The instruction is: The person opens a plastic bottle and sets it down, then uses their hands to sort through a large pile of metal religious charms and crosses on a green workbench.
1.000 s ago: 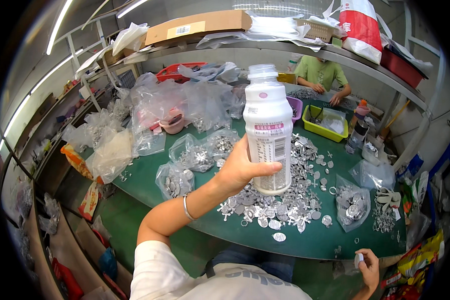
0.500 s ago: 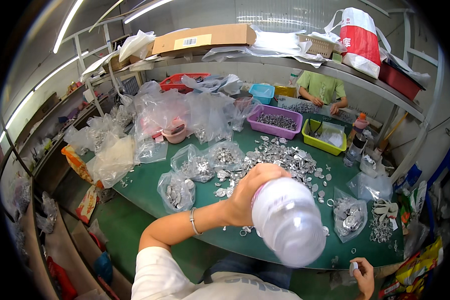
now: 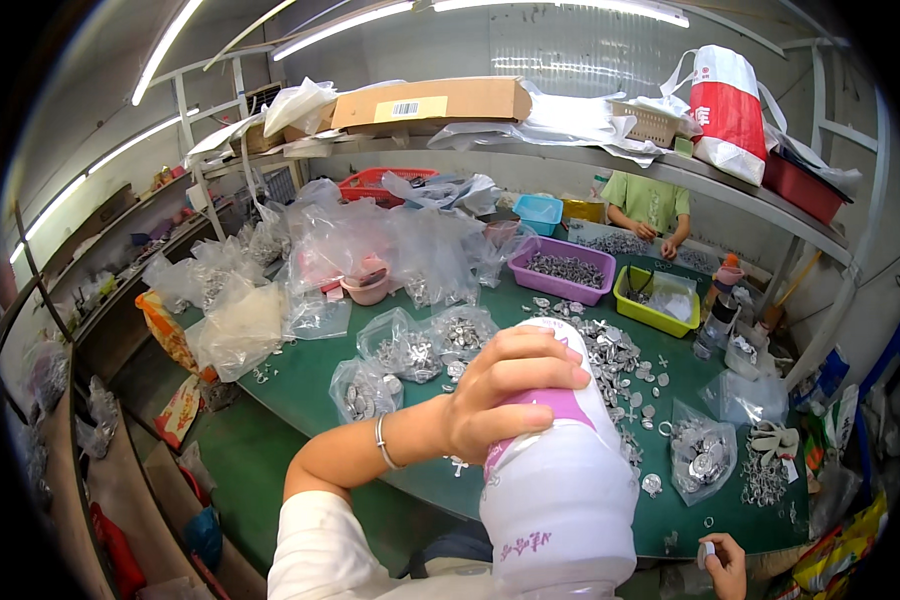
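Note:
My left hand (image 3: pixel 500 390) is wrapped round a whitish plastic bottle (image 3: pixel 560 500) with a purple-pink band, held up close to me above the table. Its lower end runs toward the bottom of the picture, where its mouth cannot be made out. At the lower right, by the table's near edge, my right hand (image 3: pixel 728 572) pinches a small white piece that looks like a bottle cap (image 3: pixel 705 553). Behind the bottle, partly hidden by it, spreads a heap of silvery metal charms (image 3: pixel 610 350). A clear bag of metal pieces (image 3: pixel 702 455) lies beyond my right hand.
On the green table (image 3: pixel 425 400) are bags of metal parts (image 3: pixel 365 392), a purple bin (image 3: pixel 562 270), a yellow-green bin (image 3: pixel 657 300) and a dark-capped bottle (image 3: pixel 715 325). A shelf (image 3: pixel 570 155) spans above, holding a cardboard box (image 3: pixel 435 103). Across the table sits another person (image 3: pixel 650 205).
The bottle has swung lower and closer to me, its printed side now showing. My left hand shows more from its back. The view has shifted slightly; my right hand stays near the table edge.

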A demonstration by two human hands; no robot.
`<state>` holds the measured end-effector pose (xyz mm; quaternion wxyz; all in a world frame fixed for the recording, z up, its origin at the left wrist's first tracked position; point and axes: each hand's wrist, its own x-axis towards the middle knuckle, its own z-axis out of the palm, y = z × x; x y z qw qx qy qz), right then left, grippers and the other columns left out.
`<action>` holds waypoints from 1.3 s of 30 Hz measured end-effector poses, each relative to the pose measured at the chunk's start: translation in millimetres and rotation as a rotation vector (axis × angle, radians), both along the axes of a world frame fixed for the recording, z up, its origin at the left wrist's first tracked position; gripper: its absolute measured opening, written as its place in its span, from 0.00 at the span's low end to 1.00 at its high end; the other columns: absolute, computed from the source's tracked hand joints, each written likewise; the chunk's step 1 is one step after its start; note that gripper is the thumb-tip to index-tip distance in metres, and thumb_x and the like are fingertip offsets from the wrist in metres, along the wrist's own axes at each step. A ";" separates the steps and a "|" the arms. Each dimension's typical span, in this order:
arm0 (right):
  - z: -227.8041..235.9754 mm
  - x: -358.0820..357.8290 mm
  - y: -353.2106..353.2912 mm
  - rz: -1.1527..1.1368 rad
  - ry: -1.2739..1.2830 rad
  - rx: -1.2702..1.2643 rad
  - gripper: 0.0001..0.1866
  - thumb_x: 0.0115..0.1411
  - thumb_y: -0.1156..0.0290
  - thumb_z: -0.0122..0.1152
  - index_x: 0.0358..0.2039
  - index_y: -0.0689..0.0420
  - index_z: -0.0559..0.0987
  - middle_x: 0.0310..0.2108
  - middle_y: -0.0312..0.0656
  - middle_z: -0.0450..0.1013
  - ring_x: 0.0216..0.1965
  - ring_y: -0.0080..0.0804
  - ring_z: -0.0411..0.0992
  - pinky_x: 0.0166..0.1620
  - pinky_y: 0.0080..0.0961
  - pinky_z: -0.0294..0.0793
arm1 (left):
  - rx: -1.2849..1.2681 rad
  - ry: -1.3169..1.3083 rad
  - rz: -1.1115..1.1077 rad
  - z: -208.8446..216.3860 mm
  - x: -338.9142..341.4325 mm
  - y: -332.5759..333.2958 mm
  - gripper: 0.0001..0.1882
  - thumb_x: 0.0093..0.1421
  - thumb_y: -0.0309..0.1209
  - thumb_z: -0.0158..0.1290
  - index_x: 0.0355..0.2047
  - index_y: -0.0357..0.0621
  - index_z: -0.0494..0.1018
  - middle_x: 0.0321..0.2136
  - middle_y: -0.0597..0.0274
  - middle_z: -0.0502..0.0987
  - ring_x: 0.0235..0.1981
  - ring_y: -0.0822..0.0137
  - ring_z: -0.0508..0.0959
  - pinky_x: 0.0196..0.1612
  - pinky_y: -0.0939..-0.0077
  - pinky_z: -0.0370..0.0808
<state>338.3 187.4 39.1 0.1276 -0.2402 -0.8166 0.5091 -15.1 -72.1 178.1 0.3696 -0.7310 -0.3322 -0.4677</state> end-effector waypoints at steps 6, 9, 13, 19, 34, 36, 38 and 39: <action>0.5 0.6 2.7 -0.011 0.001 0.010 0.11 0.58 0.70 0.51 0.40 0.61 0.72 0.30 0.34 0.67 0.31 0.22 0.63 0.36 0.19 0.65 | 0.076 0.091 0.071 23.4 -0.1 -7.0 0.22 0.47 0.33 0.56 0.42 0.51 0.61 0.42 0.45 0.70 0.40 0.49 0.72 0.45 0.53 0.68; 7.5 -1.0 1.0 -0.017 -0.023 0.027 0.12 0.59 0.69 0.51 0.40 0.61 0.72 0.30 0.33 0.67 0.31 0.22 0.63 0.36 0.20 0.65 | 0.128 0.131 0.076 33.2 -1.4 -6.7 0.22 0.47 0.32 0.56 0.42 0.52 0.61 0.42 0.46 0.71 0.41 0.50 0.71 0.46 0.54 0.67; 1.9 2.0 3.1 -0.037 -0.003 -0.051 0.11 0.59 0.71 0.51 0.40 0.61 0.72 0.30 0.33 0.66 0.31 0.21 0.62 0.35 0.18 0.64 | 0.167 0.175 0.093 47.1 -0.8 -8.3 0.24 0.46 0.32 0.57 0.43 0.54 0.61 0.43 0.47 0.71 0.42 0.51 0.71 0.48 0.54 0.66; -0.1 0.0 3.5 -0.013 0.055 -0.017 0.11 0.60 0.70 0.51 0.40 0.62 0.72 0.30 0.33 0.67 0.31 0.20 0.62 0.35 0.18 0.64 | 0.237 0.232 0.097 62.0 -0.4 -5.7 0.25 0.45 0.32 0.58 0.44 0.55 0.60 0.44 0.49 0.71 0.43 0.51 0.71 0.49 0.55 0.66; -0.5 3.5 3.0 -0.013 0.030 -0.052 0.14 0.59 0.68 0.52 0.42 0.63 0.72 0.36 0.36 0.68 0.37 0.23 0.64 0.41 0.20 0.65 | 0.263 0.285 0.111 83.3 4.1 -9.7 0.29 0.43 0.33 0.61 0.44 0.58 0.60 0.44 0.52 0.70 0.44 0.53 0.71 0.50 0.56 0.66; -3.0 4.9 3.7 -0.010 0.032 -0.066 0.14 0.59 0.68 0.52 0.43 0.64 0.71 0.36 0.37 0.68 0.38 0.23 0.64 0.42 0.21 0.65 | 0.253 0.292 0.117 83.5 4.0 -11.3 0.29 0.43 0.33 0.61 0.45 0.58 0.60 0.44 0.52 0.70 0.44 0.53 0.71 0.51 0.56 0.65; -6.0 5.0 4.6 -0.002 0.042 -0.061 0.14 0.59 0.69 0.52 0.43 0.64 0.71 0.36 0.37 0.68 0.38 0.23 0.64 0.42 0.21 0.65 | 0.251 0.289 0.118 83.3 5.1 -12.1 0.30 0.42 0.32 0.61 0.46 0.59 0.60 0.44 0.52 0.70 0.44 0.53 0.71 0.52 0.56 0.65; -6.7 5.1 5.0 0.001 0.047 -0.059 0.14 0.59 0.69 0.52 0.43 0.64 0.71 0.36 0.37 0.68 0.38 0.23 0.64 0.42 0.21 0.65 | 0.250 0.287 0.117 83.2 5.6 -12.2 0.30 0.42 0.32 0.61 0.46 0.59 0.60 0.44 0.52 0.70 0.45 0.53 0.71 0.52 0.56 0.64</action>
